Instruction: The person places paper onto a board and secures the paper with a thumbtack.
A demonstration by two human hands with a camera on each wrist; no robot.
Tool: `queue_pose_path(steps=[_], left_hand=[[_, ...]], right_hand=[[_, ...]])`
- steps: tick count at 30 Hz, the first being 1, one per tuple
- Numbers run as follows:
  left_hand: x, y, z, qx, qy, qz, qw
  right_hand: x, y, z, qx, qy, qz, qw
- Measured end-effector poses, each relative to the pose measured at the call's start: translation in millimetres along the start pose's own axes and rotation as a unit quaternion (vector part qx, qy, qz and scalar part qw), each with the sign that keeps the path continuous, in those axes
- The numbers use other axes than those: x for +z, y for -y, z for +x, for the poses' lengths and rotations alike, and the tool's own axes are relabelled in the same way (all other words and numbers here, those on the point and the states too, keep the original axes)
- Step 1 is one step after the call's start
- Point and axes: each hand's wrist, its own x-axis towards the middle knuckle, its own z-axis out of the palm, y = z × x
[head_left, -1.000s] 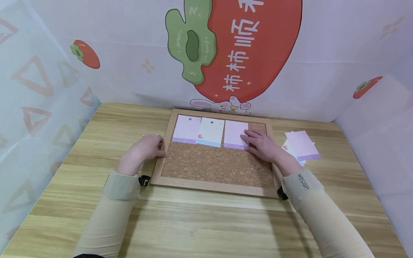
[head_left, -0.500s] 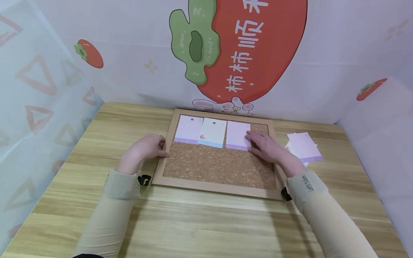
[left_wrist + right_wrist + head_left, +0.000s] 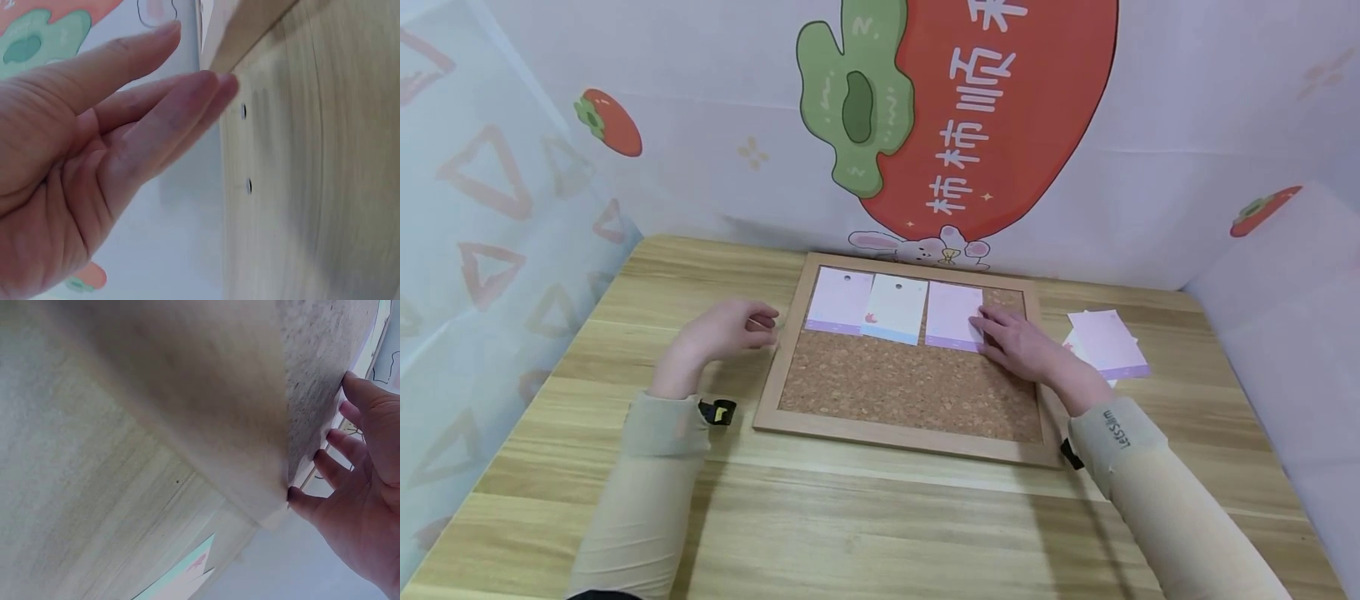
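A cork board (image 3: 910,392) with a wooden frame lies on the table. Along its top run three paper notes: a pink one (image 3: 837,304) and a white one (image 3: 891,312), each with a small round dark spot near the top, and another pink note (image 3: 951,312). My right hand (image 3: 1018,346) rests fingertips on that third note's right edge and the cork beside it. My left hand (image 3: 722,333) hovers just left of the frame, fingers loosely bent, holding nothing. Two small round metal pieces, one upper (image 3: 244,111) and one lower (image 3: 249,185), lie beneath it in the left wrist view.
To the right of the board, loose notes lie overlapped, a pink one (image 3: 1105,342) over a white one (image 3: 1070,342). A printed backdrop (image 3: 700,183) rises behind the wooden table (image 3: 850,533). Side sheets stand left and right.
My left hand has let go of the board's left frame edge and drawn back to the left. My right hand stays on the third note. The head view has shifted slightly.
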Motion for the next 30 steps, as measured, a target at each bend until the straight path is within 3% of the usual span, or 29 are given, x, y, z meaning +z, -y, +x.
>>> queue_pose_path(steps=[8,14,21,30], left_hand=[[-10.7,14.2,-0.3,-0.008,-0.083,-0.026,0.9961],[-11.7,19.5,1.7,-0.015,-0.108,-0.027,0.9937],[-8.9,25.0,4.3,-0.008,-0.098,-0.029,0.9947],[-5.2,29.7,11.7,0.003,-0.077,0.015,0.9970]], right_hand=[[-1.2,1,-2,0.046,0.049,-0.019,0.998],[-1.1,-2,-3,0.043,0.048,-0.009,0.998],[-2.2,-2,-1,0.050,0.041,0.010,0.998],[-1.8,-2,0,0.053,0.053,0.026,0.997]])
